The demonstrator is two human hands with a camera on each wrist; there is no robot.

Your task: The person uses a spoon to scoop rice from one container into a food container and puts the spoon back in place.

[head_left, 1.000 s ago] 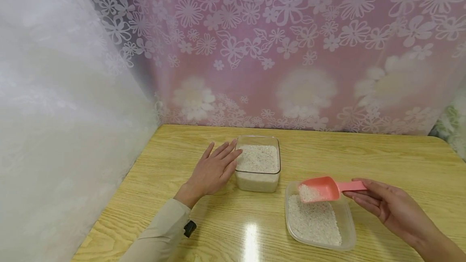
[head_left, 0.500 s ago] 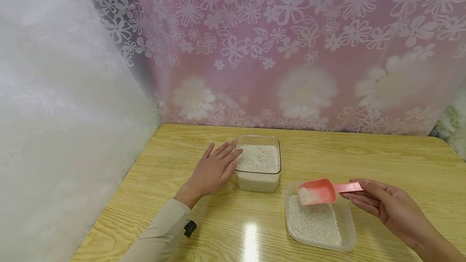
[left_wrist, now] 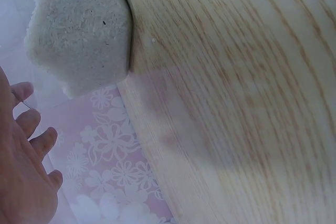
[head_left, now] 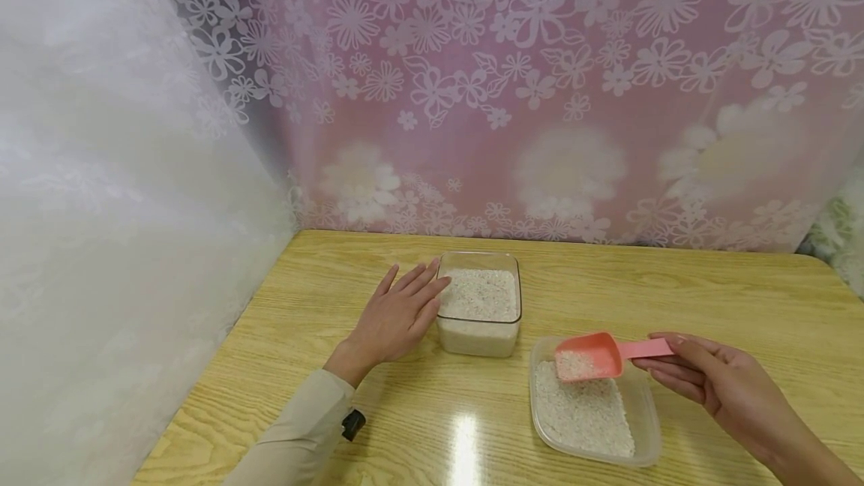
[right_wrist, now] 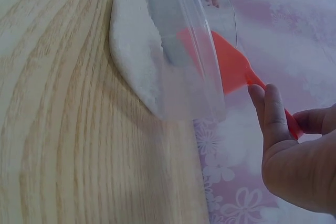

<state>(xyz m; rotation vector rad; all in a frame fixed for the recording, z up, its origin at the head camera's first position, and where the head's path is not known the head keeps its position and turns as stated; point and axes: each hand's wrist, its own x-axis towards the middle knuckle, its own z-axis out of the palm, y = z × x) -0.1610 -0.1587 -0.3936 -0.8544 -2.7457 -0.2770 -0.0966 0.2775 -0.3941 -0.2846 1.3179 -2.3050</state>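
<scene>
A pink scoop (head_left: 610, 357), with some white rice lying in its front part, is held by its handle in my right hand (head_left: 732, 396). In the right wrist view, thumb and fingers (right_wrist: 273, 114) pinch that handle. The scoop's bowl hangs over a translucent plastic tub (head_left: 646, 426), which has rice (head_left: 583, 418) heaped toward its left side. My left hand (head_left: 394, 319) lies with extended fingers against the left rim of a square clear container (head_left: 476, 338). Rice (head_left: 481, 295) fills much of that container. The left wrist view shows the fingers (left_wrist: 44, 142) beside its wall.
Both containers stand on a wood-grain table (head_left: 418, 426), the clear one farther back and to the left of the tub. A pink floral curtain (head_left: 472, 133) hangs behind the table's far edge. White sheeting (head_left: 135, 246) hangs along the left side.
The scoop has dipped slightly over the tub, and my right hand has shifted a little to the left. My left hand stays at the clear container's rim.
</scene>
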